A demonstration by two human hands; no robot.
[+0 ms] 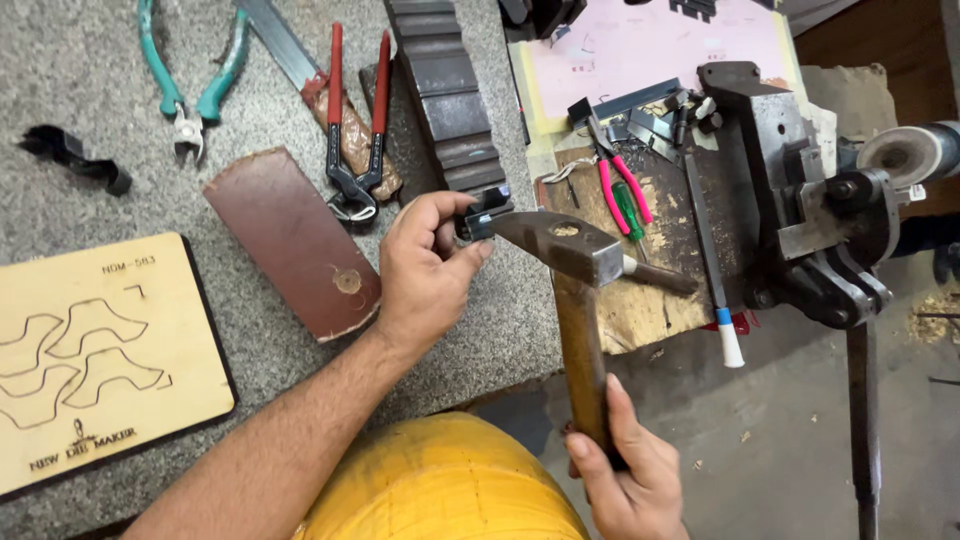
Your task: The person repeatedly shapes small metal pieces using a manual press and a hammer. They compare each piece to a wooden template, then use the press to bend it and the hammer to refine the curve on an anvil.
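L hand (425,265), centre frame: fingers curled tight, pinching a small bent dark metal piece (487,212) at the fingertips, just above the grey stone-topped table (90,70). R hand (630,470), lower right: closed fist round the brown wooden handle of a steel-headed hammer (572,250). Hammer head sits level w/ and just right of the metal piece, face toward it; contact cannot be confirmed.

Left of L hand: reddish-brown flat leather-look block (290,240), lying on table. Above it: red-handled pliers (355,130), beside a stepped dark metal bar (445,95). Upper left: teal-handled cutters (190,80); small black clip (75,155) near left edge. Lower left: pale wooden board w/ cut curved outlines (100,350).

Right of hammer: worn wooden block (640,290) w/ pink-handled pliers (625,185) and metal scraps. Far right: black iron bench machine (810,200). Bottom centre: yellow rounded object (440,480), kind unclear.
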